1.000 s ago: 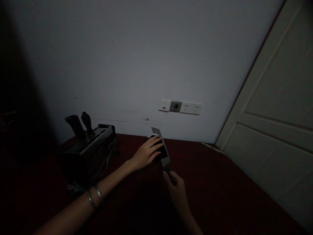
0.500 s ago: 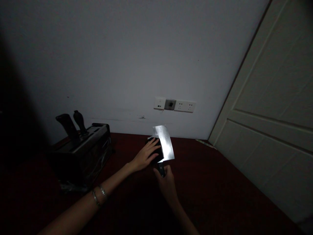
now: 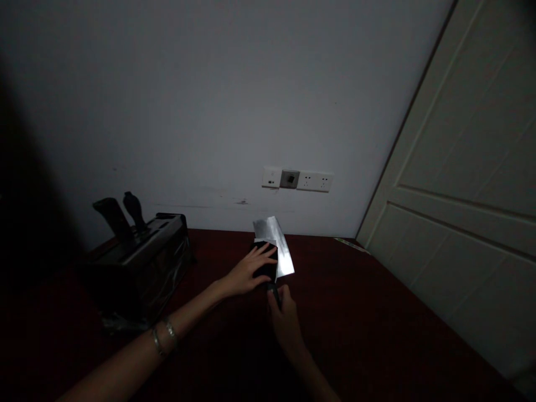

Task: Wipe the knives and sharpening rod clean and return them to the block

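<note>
My right hand (image 3: 286,321) is closed round the dark handle of a cleaver (image 3: 285,258). Its broad shiny blade points away from me toward the wall, low over the dark red tabletop. My left hand (image 3: 247,272) lies across a black pad (image 3: 271,270), fingers over its top and thumb along its near edge, keeping it against the left part of the blade. A pale strip shows at the pad's far edge. The pad's exact kind is too dark to tell, and it hides part of the blade.
A black knife block (image 3: 142,251), partly wrapped in clear plastic, stands at the left with two dark handles sticking up. Behind the table (image 3: 343,296) rises a white wall with sockets (image 3: 315,181). A pale panelled door (image 3: 460,223) closes off the right side.
The cleaver blade has shifted a little left beneath the pad, so less of its right part shows. My left hand and the pad have slid slightly toward me.
</note>
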`<state>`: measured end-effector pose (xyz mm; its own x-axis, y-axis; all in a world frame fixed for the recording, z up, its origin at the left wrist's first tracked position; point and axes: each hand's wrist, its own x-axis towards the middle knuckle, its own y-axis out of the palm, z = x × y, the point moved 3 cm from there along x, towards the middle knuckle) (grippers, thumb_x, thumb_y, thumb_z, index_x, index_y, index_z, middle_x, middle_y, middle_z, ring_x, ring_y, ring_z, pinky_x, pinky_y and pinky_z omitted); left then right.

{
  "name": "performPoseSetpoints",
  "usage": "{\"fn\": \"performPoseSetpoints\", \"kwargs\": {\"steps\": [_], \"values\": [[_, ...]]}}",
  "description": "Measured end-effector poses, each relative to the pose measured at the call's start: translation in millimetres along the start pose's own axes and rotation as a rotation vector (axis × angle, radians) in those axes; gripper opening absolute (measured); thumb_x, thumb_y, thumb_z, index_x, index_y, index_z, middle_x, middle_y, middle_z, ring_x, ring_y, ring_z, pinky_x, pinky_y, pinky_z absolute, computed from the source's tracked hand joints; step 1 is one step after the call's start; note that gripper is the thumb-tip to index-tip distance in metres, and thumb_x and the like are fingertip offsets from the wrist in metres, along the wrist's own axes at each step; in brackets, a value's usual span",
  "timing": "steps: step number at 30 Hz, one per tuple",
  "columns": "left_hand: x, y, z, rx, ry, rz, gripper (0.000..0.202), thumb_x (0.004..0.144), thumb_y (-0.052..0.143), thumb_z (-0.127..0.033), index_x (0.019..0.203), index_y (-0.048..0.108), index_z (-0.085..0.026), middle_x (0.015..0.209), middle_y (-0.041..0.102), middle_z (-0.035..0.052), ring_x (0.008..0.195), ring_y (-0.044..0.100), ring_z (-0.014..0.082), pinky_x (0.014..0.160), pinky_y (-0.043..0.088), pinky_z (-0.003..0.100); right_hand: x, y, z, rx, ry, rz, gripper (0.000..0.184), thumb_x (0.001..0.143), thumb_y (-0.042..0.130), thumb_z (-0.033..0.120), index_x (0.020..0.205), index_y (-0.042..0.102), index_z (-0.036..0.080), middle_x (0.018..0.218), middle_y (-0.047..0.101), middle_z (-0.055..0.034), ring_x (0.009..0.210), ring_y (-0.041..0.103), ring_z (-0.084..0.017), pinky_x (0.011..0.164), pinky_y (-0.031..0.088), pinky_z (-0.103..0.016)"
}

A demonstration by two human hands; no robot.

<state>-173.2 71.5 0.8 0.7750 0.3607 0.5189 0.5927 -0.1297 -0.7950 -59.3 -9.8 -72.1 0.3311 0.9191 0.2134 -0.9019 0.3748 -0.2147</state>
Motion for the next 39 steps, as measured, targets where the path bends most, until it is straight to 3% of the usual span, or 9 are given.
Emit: {"fn": "performPoseSetpoints", "kwargs": {"steps": [7,10,14,22,28,31,35,39], "values": [[6,6.4,-1,0.025,-0.060,-0.068,0.042,0.080,0.057,-0.026,0.120,0.045,-0.023,0.142,0.029,0.0087,0.134,0.013,0.0215,0.106,0.017,0.052,1,-4,2,-0.087,-0.076,-0.031,0.024,0.079,0.046,0.044,0.078,0.047,0.021,0.064,0.055,-0.0015,0.055,0.048,-0.016,0.052,0.032,-0.027],[3,0.5,0,-0.012,-0.044,0.007,0.041,0.080,0.056,-0.026,0.120,0.045,-0.024,0.141,0.030,0.0078,0.134,0.013,0.0210,0.106,0.017,0.052,3,-3,0,-0.022,-0.018,0.062,0.026,0.080,0.045,0.046,0.072,0.044,0.021,0.058,0.051,0.0018,0.051,0.045,-0.014,0.048,0.032,-0.025],[0,-11.1,-3,-0.029,-0.007,0.080,0.040,0.080,0.056,-0.024,0.119,0.045,-0.025,0.141,0.030,0.0074,0.134,0.012,0.0210,0.106,0.015,0.053,2,-5,3,0.034,-0.006,0.050,0.029,0.078,0.048,0.048,0.069,0.045,0.021,0.055,0.050,0.0028,0.049,0.043,-0.013,0.047,0.031,-0.025],[10,2.3,-9,0.055,-0.051,-0.022,0.039,0.080,0.057,-0.025,0.117,0.046,-0.023,0.141,0.030,0.0077,0.134,0.014,0.0208,0.106,0.017,0.052,-2,-10,10,0.019,-0.022,-0.056,0.027,0.072,0.054,0.050,0.069,0.048,0.023,0.055,0.050,0.0015,0.053,0.045,-0.017,0.049,0.030,-0.027],[5,-16.7,-15,-0.003,0.003,0.111,0.039,0.081,0.054,-0.019,0.119,0.046,-0.025,0.141,0.030,0.0068,0.134,0.014,0.0198,0.106,0.017,0.052,1,-9,12,0.065,-0.007,0.053,0.030,0.075,0.052,0.049,0.067,0.046,0.021,0.054,0.049,0.0028,0.050,0.043,-0.013,0.048,0.030,-0.025],[4,-21.6,-18,0.004,0.012,0.115,0.038,0.080,0.054,-0.018,0.117,0.047,-0.025,0.141,0.031,0.0066,0.134,0.015,0.0196,0.106,0.017,0.052,0,-8,13,0.087,-0.010,0.047,0.031,0.074,0.053,0.050,0.067,0.046,0.021,0.054,0.049,0.0029,0.050,0.043,-0.013,0.047,0.031,-0.025],[9,-9.7,-23,0.073,0.000,0.038,0.032,0.081,0.054,-0.019,0.112,0.049,-0.022,0.139,0.035,0.0066,0.133,0.017,0.0195,0.106,0.018,0.051,-3,-8,11,0.126,0.003,-0.003,0.030,0.070,0.058,0.050,0.070,0.048,0.022,0.055,0.051,0.0026,0.050,0.045,-0.013,0.046,0.032,-0.024],[17,2.1,-23,0.181,-0.020,-0.025,0.030,0.083,0.052,-0.024,0.112,0.049,-0.021,0.138,0.037,0.0061,0.132,0.020,0.0196,0.107,0.019,0.049,-1,-2,5,0.239,0.100,0.074,0.033,0.073,0.054,0.053,0.071,0.044,0.021,0.050,0.047,0.0060,0.039,0.041,-0.009,0.036,0.030,-0.021]]}}
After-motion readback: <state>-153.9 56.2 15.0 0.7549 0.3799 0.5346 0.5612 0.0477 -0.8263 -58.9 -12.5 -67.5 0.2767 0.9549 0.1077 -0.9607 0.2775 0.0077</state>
